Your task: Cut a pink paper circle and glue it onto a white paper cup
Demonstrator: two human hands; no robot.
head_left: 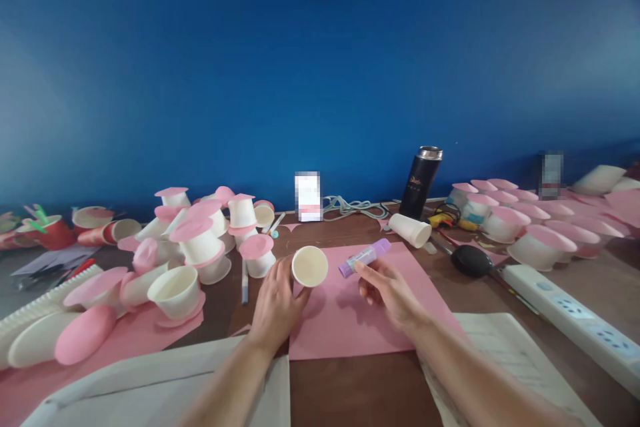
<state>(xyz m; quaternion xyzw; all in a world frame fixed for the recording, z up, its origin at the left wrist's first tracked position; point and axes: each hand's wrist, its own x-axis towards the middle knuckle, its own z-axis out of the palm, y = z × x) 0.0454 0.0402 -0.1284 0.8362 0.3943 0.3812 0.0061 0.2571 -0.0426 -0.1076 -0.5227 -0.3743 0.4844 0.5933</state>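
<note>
My left hand (pixel 279 303) is wrapped round a white paper cup (pixel 310 267), whose open mouth is turned toward me. In my right hand (pixel 387 290) is a purple glue stick (pixel 364 258), gripped between thumb and fingers and tilted up to the right. Both hands are over a sheet of pink paper (pixel 350 333) on the brown table. The cup's base is hidden behind its mouth.
To the left cluster several cups with pink paper discs (pixel 193 230). More pink-topped cups (pixel 543 240) stand at the right. A black thermos (pixel 420 183), a fallen cup (pixel 410 230), a black bulb-shaped object (pixel 471 261) and a power strip (pixel 570 313) lie about. A blue partition (pixel 320 80) rises behind.
</note>
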